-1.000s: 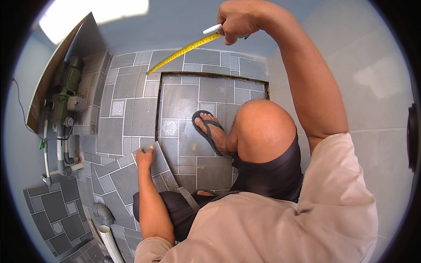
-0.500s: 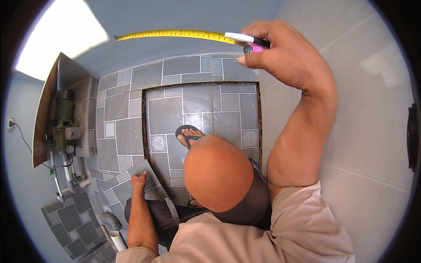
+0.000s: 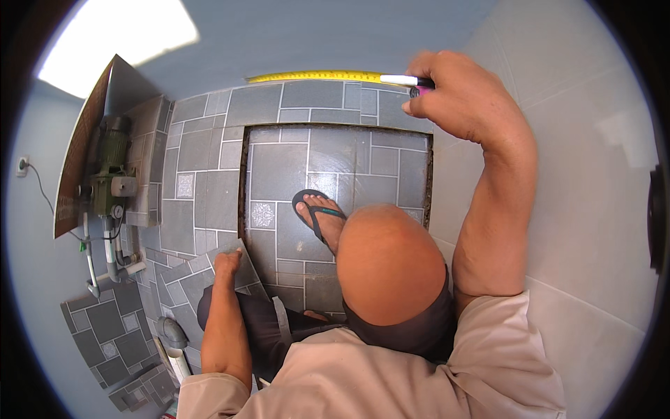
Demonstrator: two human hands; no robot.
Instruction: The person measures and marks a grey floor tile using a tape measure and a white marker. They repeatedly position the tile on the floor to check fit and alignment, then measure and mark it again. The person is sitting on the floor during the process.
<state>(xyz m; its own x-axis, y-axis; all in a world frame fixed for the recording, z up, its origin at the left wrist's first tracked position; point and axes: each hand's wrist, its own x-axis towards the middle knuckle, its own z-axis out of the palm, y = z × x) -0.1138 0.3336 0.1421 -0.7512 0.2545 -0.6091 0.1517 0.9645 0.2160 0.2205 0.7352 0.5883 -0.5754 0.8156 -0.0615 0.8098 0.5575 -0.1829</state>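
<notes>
My right hand (image 3: 464, 94) is closed around a tape measure (image 3: 420, 91) with a pink body and a black-and-white marker (image 3: 398, 80). The yellow blade (image 3: 307, 77) reaches left from it along the foot of the back wall; the far end is small. My left hand (image 3: 227, 265) grips the edge of a loose, tilted grey tile piece (image 3: 192, 285) beside my leg. Between my hands is a rectangular recessed tiled section (image 3: 279, 171) with dark, rough edges, and my sandalled foot (image 3: 317, 213) stands on it.
At the left, a green pump (image 3: 112, 153) with pipes (image 3: 112, 258) sits beside a dark upright panel (image 3: 80, 146). A grey elbow pipe (image 3: 171, 332) lies low at left. A pale tiled wall (image 3: 579, 195) runs along my right, and a blue wall (image 3: 314, 35) is ahead.
The tape blade has swung from a downward slant to level along the back wall. My right hand has moved lower and rightward in view. My left hand stays on the tile piece.
</notes>
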